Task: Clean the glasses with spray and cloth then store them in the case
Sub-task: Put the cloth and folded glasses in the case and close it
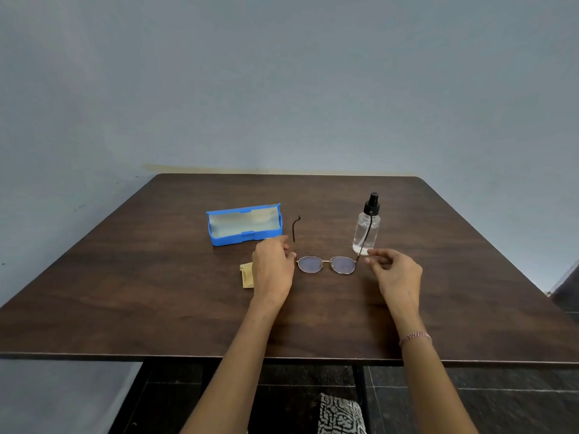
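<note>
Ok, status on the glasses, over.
Left hand, right hand pinching glasses at hinges, temples unfolded. Case open, cloth beside left hand. Spray bottle upright nearby.

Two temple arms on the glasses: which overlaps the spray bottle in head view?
The temple arm by the right hand: it runs up across the clear spray bottle. The other, by the left hand, shows against bare table beside the blue case.
</note>
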A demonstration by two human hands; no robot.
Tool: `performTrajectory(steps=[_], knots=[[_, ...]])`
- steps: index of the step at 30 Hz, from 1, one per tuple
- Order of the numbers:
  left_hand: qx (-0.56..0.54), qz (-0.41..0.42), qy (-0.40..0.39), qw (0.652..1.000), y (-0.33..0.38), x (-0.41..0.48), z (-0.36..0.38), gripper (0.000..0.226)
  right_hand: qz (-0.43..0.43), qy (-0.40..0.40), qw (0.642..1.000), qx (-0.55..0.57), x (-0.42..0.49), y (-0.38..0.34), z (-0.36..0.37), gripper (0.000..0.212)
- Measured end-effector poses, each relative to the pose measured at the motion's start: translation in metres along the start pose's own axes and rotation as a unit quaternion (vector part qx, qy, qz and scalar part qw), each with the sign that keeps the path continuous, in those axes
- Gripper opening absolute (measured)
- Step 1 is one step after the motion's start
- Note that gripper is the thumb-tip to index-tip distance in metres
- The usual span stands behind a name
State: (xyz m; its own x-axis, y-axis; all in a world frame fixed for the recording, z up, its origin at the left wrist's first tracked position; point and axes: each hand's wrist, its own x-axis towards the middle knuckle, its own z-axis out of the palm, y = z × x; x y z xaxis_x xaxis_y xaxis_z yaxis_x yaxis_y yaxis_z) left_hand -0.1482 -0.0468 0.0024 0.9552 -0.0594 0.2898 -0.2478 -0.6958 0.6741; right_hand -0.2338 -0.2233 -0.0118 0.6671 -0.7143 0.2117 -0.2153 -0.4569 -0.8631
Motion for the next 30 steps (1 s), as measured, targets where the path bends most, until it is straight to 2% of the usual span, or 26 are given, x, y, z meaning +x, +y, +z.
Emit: performTrajectory(steps=[3,7,13,17,20,25,30], knots=[[0.004,0.000,0.015,1.000,-0.009,0.001,-0.014,0.035,-0.024,0.023,0.999,0.030,-0.020,-0.014,-0.002,0.009],[0.040,-0.021,0.059,0.997,-0.027,0.000,-0.033,0.025,-0.056,-0.034,0.995,0.075,-0.047,-0.038,0.023,0.006],[0.126,-0.062,0.057,0.988,-0.052,-0.002,-0.050,0.031,-0.138,-0.169,0.976,-0.013,-0.065,-0.062,0.083,0.013],[0.139,-0.096,0.028,0.985,-0.060,-0.004,-0.053,0.040,-0.148,-0.224,0.962,-0.058,-0.062,-0.071,0.107,0.019],[0.118,-0.113,0.010,0.987,-0.064,-0.001,-0.052,0.045,-0.132,-0.247,0.957,-0.073,-0.057,-0.076,0.115,0.022],[0.055,-0.145,0.010,0.988,-0.064,0.000,-0.052,0.043,-0.106,-0.257,0.960,-0.029,-0.053,-0.077,0.116,0.025],[-0.075,-0.178,0.000,0.981,-0.064,0.002,-0.053,0.046,-0.083,-0.265,0.961,-0.002,-0.054,-0.077,0.120,0.024]])
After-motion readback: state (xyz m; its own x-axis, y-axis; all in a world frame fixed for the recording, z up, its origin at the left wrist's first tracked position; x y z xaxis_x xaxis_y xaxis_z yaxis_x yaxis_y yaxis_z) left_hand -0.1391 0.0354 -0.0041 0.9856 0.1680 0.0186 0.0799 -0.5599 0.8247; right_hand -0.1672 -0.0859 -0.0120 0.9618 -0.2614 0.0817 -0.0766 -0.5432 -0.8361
